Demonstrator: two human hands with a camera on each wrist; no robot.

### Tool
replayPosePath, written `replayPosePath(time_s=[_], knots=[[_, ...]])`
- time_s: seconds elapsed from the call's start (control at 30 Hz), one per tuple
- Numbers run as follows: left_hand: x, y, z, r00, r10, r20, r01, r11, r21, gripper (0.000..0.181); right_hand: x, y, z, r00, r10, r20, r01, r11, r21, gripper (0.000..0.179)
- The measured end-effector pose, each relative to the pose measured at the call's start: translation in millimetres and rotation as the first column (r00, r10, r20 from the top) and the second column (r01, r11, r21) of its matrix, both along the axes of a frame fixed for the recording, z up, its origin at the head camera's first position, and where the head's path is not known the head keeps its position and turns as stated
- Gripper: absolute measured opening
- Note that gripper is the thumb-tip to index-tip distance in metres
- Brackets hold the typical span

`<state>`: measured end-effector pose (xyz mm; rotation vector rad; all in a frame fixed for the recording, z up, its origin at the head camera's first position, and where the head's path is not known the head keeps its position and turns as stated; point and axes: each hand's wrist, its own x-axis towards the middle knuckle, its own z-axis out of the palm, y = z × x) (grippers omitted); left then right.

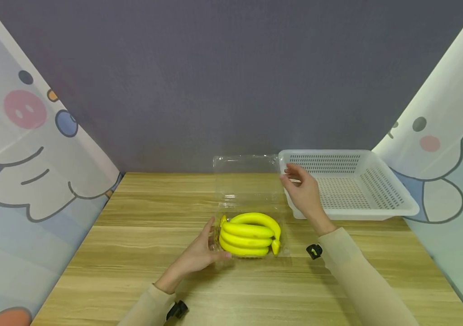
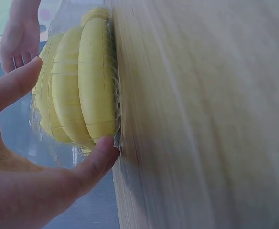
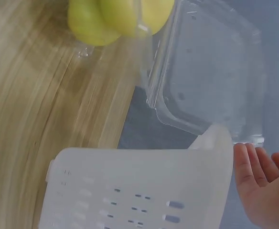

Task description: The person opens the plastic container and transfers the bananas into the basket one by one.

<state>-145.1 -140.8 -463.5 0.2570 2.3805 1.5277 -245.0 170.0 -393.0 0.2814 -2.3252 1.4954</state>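
At the left end of the clear box (image 1: 252, 207), my left hand (image 1: 196, 254) has fingers spread; my right hand (image 1: 304, 192), fingers loosely together by the lid (image 1: 247, 181), could snag and tip it.

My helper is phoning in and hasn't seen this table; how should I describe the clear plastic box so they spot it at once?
On the wood-grain table, find the white basket at the person's right. Just left of it, beside the left hand, is the box, with yellow bananas inside and its lid opened away from the person. Unlike the slotted basket, it is see-through.
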Motion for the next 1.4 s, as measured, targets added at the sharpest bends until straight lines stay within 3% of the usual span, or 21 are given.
replayPosePath(time_s=[0.5, 0.9, 1.4], knots=[[-0.3, 0.2, 1.1, 1.0, -0.023, -0.008, 0.023, 0.999, 0.03, 0.119, 15.8, -3.5, 7.1, 0.988, 0.088, -0.125, -0.073, 0.99, 0.122, 0.032], [-0.9, -0.5, -0.9, 1.0, -0.031, -0.004, 0.031, 0.999, 0.038, 0.118, 32.1, -12.7, 17.9, 0.973, 0.165, -0.163, -0.134, 0.973, 0.189, 0.029], [0.5, -2.3, 1.1, 0.998, -0.059, -0.031, 0.06, 0.997, 0.039, 0.115, 54.0, -26.7, 11.7, 0.926, 0.27, -0.263, -0.171, 0.923, 0.346, 0.031]])
